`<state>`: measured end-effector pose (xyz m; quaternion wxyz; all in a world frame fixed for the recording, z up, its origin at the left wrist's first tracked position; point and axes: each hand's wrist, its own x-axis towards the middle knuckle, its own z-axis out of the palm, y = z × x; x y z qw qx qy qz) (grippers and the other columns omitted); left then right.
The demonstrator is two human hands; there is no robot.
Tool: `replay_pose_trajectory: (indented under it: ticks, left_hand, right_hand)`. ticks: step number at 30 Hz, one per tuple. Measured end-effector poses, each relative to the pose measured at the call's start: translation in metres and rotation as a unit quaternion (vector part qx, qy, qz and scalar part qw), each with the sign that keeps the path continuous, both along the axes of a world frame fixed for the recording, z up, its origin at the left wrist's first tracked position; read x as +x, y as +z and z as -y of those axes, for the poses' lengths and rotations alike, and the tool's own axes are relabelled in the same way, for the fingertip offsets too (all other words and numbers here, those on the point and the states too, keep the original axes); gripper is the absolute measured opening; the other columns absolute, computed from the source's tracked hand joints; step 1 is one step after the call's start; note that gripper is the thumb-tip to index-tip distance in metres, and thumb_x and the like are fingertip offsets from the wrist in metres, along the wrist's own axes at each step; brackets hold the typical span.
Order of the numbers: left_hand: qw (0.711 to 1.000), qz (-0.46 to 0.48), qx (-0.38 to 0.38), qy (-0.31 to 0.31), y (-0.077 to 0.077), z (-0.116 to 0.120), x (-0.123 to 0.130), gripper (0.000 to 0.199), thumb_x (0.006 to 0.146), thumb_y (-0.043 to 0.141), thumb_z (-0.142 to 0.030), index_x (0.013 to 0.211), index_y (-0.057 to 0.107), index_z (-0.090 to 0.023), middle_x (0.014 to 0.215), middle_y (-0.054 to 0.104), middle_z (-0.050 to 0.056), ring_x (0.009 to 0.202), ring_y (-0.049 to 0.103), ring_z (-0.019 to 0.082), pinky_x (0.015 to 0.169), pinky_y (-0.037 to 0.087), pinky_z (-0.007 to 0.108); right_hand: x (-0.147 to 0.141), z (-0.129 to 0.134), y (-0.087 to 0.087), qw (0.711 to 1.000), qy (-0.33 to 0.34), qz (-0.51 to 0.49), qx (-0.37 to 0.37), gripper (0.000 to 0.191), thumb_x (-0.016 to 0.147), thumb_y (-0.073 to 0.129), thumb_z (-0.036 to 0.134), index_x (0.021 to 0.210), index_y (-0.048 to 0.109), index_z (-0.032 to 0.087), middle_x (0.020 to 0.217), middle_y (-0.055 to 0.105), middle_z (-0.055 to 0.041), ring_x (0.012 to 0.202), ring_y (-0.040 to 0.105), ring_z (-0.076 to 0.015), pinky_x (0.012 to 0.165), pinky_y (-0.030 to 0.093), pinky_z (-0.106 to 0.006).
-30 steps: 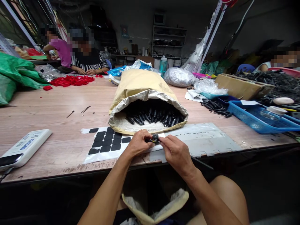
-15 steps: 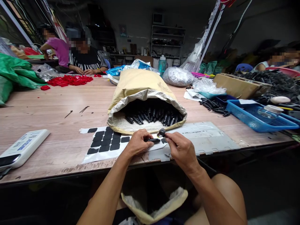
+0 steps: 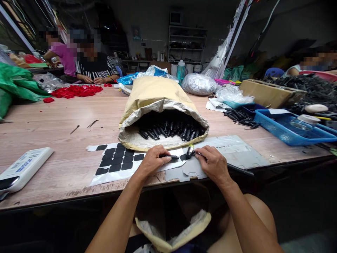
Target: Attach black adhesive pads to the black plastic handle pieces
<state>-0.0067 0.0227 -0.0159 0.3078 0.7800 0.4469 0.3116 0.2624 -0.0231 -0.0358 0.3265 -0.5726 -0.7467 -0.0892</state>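
On the wooden surface [image 3: 63, 126] lies a big paper sack [image 3: 160, 86]. In front of it, the left hand [image 3: 154, 161] pinches a black stick [image 3: 173, 157]. The right hand [image 3: 212, 163] grips a fat-headed tool [image 3: 189, 152], which has moved right, away from the stick, so they now sit apart.

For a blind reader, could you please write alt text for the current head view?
Left hand holds a black stick, right hand a black piece with a yellow end; beyond lies an open sack of black parts.
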Motion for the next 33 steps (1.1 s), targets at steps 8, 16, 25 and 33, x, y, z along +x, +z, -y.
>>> replay_pose_trajectory:
  ticks: [8,16,25,33]
  left_hand:
    - [1.0,-0.008,0.008,-0.008,-0.003,-0.004,0.0,0.018,0.085,0.062,-0.03,0.087,0.078,-0.02,0.085,0.067,0.003,0.085,0.061,0.019,0.081,0.044,0.031]
    - [0.993,0.042,-0.077,-0.077,0.041,0.053,0.007,0.019,0.09,0.06,-0.034,0.095,0.074,-0.021,0.093,0.069,0.003,0.089,0.061,0.02,0.081,0.045,0.029]
    - [0.929,-0.168,-0.326,-0.047,-0.1,0.092,0.033,0.019,0.068,0.068,-0.024,0.087,0.071,-0.023,0.074,0.062,0.001,0.074,0.059,0.022,0.068,0.043,0.033]
    - [0.946,-0.154,-0.286,0.0,-0.168,0.069,0.052,0.022,0.07,0.058,-0.022,0.091,0.064,-0.025,0.091,0.06,0.007,0.101,0.059,0.032,0.088,0.041,0.046]
  right_hand:
    - [-0.003,0.0,-0.001,1.0,-0.015,0.004,-0.004,0.019,0.093,0.059,0.025,0.107,0.071,0.026,0.092,0.067,-0.0019,0.091,0.056,-0.0201,0.08,0.042,-0.031]
    - [-0.002,0.0,-0.002,1.0,-0.021,0.01,-0.003,0.018,0.093,0.058,0.025,0.106,0.071,0.027,0.092,0.066,-0.0024,0.09,0.055,-0.0204,0.079,0.041,-0.032]
    - [-0.003,0.0,-0.001,1.0,-0.027,0.011,-0.01,0.018,0.092,0.059,0.025,0.106,0.071,0.026,0.093,0.066,-0.0026,0.091,0.055,-0.0205,0.079,0.041,-0.032]
    - [-0.003,-0.001,-0.002,1.0,-0.029,0.002,-0.003,0.019,0.091,0.06,0.024,0.106,0.071,0.027,0.091,0.066,-0.0014,0.089,0.055,-0.0198,0.076,0.041,-0.032]
